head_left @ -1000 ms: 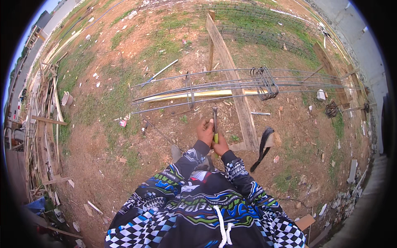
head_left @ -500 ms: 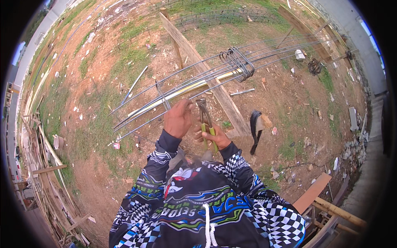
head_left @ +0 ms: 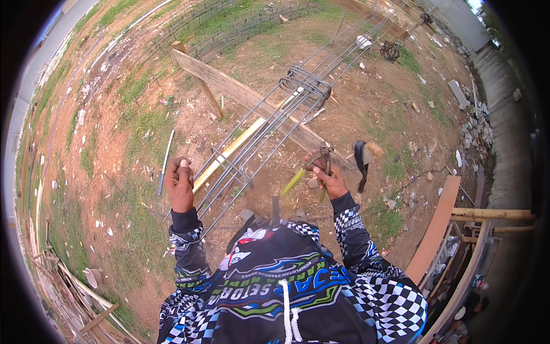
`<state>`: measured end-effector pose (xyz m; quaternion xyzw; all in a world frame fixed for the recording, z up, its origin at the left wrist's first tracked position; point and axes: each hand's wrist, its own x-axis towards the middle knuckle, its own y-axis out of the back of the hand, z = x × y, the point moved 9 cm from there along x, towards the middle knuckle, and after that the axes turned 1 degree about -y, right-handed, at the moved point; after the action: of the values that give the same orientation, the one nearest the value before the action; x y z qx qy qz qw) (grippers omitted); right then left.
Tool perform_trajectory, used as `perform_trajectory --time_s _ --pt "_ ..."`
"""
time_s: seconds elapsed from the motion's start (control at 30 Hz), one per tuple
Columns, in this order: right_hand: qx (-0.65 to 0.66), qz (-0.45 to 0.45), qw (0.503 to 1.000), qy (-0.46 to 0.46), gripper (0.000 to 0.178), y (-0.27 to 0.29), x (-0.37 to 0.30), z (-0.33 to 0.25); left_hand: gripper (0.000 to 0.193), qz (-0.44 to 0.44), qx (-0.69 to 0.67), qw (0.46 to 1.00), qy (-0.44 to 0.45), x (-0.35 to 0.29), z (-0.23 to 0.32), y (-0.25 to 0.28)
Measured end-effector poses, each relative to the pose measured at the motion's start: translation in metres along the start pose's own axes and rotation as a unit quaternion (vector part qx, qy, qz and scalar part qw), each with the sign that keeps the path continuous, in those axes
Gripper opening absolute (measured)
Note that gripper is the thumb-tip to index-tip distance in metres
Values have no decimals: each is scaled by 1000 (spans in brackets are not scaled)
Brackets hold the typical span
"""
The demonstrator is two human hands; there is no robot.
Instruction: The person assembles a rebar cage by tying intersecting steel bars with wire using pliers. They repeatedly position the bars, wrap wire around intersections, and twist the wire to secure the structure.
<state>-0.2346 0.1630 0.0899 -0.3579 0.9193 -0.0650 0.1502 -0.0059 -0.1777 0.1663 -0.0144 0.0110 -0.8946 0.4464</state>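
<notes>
Steel-cutting pincers (head_left: 325,153) with yellow-green handles are in my right hand (head_left: 332,182), their handles spread wide apart. My left hand (head_left: 179,186) is closed, thumb against fingers, just left of the bars' near end; whatever it may pinch is too small to make out. Between my hands, several long steel rods (head_left: 258,140) slant away to the upper right. One rectangular stirrup (head_left: 234,167) sits around the rods close to me. Farther along, a bunch of stirrups (head_left: 309,89) hangs on them. A yellow strip (head_left: 229,153) lies along the rods.
A wooden plank (head_left: 240,89) on a post (head_left: 200,86) runs crosswise under the rods. Right of my right hand lies a bundle of black wire (head_left: 361,163). A brown board (head_left: 435,223) and timber frame stand at right; piled wood (head_left: 74,292) lies lower left.
My hands have moved apart, left hand leftward, right hand with the pincers rightward and farther out. The pincers' handles have spread wider. The view has turned, so the rods now slant more steeply.
</notes>
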Motion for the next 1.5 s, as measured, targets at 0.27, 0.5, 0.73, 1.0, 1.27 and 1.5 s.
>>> perform_trajectory --time_s 0.27,0.5,0.73,1.0,1.27,1.5 --pt "-71 358 910 195 54 35 21 -76 17 -2 -64 994 84 0 -33 42" --pt "-409 459 789 1 54 75 61 4 14 -6 -91 996 -4 -7 -16 44" --pt "-293 91 924 227 44 -130 72 -56 18 -8 -279 960 -37 -9 30 20" --pt "-154 -50 982 99 28 -191 146 -20 39 -38 203 978 -31 81 -63 -38" --pt "-447 -162 876 80 31 -113 123 25 38 -11 371 928 40 63 -135 -29" --pt "-465 -106 872 106 28 -113 130 23 37 -23 351 935 35 57 -120 -29"
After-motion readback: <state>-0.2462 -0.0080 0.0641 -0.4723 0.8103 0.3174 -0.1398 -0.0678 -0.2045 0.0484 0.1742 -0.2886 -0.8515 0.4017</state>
